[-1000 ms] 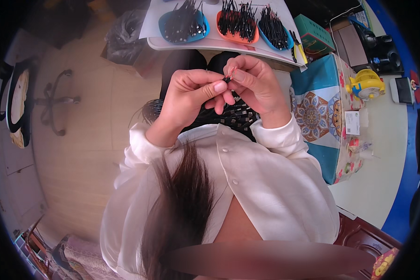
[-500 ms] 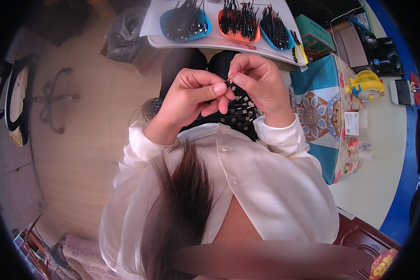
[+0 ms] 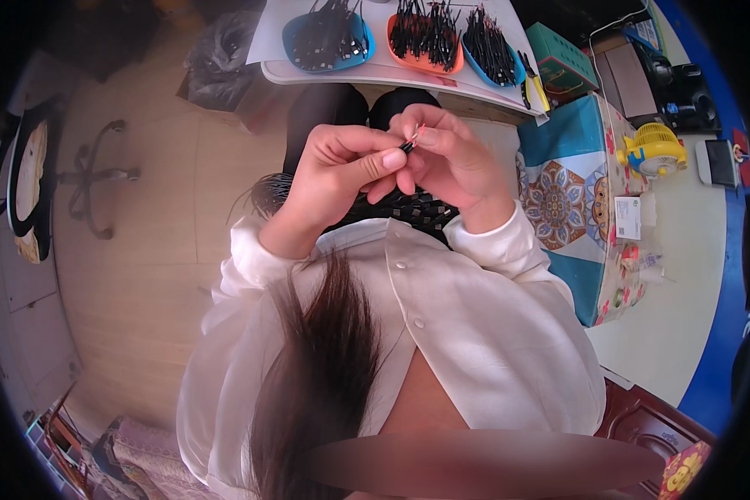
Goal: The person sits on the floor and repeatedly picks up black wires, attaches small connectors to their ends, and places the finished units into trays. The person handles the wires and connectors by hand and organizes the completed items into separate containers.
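Note:
Between thumb and fingers my left hand [image 3: 342,167] pinches a black cable [image 3: 407,147]. Thin red and pale wire ends stick out of it toward the right. My right hand [image 3: 457,158] is closed in a pinch at those wire ends, its fingertips close to the left ones. Below both hands, a heap of black cables with small metal plugs [image 3: 408,208] lies across my lap. The far ends of the held cable are hidden by my fingers.
On the white table [image 3: 333,75] ahead stand a blue tray [image 3: 293,52], an orange tray [image 3: 425,63] and another blue tray [image 3: 496,82], holding black cables. Yellow-handled pliers [image 3: 538,87] lie at the table's right edge. A yellow fan [image 3: 657,148] stands farther right.
My right hand has shifted slightly down and left, and its fingers have curled closer around the wire ends. My left hand keeps its pinch on the cable.

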Available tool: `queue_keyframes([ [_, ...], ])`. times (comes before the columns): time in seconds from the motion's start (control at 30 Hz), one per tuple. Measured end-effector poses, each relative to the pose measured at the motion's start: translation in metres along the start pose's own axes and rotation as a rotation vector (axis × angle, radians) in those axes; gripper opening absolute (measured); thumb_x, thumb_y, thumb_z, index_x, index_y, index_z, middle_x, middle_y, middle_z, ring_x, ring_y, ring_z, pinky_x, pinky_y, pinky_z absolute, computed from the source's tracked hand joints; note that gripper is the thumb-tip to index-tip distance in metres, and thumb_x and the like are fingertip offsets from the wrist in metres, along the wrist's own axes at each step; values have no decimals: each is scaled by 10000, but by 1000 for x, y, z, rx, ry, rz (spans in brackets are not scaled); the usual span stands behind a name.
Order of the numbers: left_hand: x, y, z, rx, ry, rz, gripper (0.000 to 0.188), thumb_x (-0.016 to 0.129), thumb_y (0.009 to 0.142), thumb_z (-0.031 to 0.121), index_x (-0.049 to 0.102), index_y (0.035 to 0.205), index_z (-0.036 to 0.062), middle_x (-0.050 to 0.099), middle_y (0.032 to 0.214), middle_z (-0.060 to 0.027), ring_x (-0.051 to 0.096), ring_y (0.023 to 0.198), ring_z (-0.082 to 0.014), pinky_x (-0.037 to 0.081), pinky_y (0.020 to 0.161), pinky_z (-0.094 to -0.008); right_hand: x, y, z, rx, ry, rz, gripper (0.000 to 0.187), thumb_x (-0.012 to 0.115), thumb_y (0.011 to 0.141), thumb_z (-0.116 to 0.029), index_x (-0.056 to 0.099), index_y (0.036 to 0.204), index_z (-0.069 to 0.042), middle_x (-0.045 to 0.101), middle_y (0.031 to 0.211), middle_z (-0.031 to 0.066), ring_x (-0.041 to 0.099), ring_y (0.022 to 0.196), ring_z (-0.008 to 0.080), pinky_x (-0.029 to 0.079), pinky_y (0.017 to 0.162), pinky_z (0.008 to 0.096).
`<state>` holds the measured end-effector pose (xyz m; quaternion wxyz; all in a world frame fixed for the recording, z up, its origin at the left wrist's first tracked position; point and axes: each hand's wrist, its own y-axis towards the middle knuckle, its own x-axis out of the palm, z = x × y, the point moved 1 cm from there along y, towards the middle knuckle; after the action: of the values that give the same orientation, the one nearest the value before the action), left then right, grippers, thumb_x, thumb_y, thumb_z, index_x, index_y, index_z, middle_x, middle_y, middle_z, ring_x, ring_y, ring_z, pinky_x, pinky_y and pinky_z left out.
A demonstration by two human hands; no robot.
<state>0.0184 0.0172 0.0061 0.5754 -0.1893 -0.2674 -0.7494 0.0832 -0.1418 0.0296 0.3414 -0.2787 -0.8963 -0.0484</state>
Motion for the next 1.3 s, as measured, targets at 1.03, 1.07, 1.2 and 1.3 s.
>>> queue_keyframes([
  [1.03, -106, -88, 62, 222, 160, 846, 198, 576, 940, 83, 644, 994, -94, 652, 812, -120, 520, 572, -118, 377, 501, -203, -40, 89, 103, -66, -1354, -19, 133, 707, 800, -179, 665, 827, -56, 628, 797, 118, 630, 784, 278, 505, 707, 374],
  [1.07, -111, -100, 63, 227, 162, 889, 205, 574, 946, 93, 639, 1002, -94, 643, 808, -119, 523, 576, -129, 384, 501, -211, -39, 90, 112, -196, -1471, -82, 127, 707, 794, -179, 664, 811, -60, 614, 788, 107, 626, 799, 278, 506, 710, 387],
  [1.2, -115, -134, 42, 141, 86, 952, 198, 556, 958, 90, 627, 1015, -86, 642, 803, -125, 531, 571, -128, 390, 498, -210, -44, 88, 128, -186, -1646, -101, 130, 718, 767, -183, 648, 759, -73, 592, 831, 81, 610, 884, 273, 512, 722, 405],
  [1.3, -110, -142, 23, 114, -15, 905, 200, 545, 970, 100, 623, 1020, -78, 645, 804, -117, 536, 572, -120, 394, 500, -206, -44, 86, 128, -168, -1662, -62, 128, 717, 761, -179, 641, 742, -78, 591, 836, 77, 610, 878, 272, 515, 723, 402],
])
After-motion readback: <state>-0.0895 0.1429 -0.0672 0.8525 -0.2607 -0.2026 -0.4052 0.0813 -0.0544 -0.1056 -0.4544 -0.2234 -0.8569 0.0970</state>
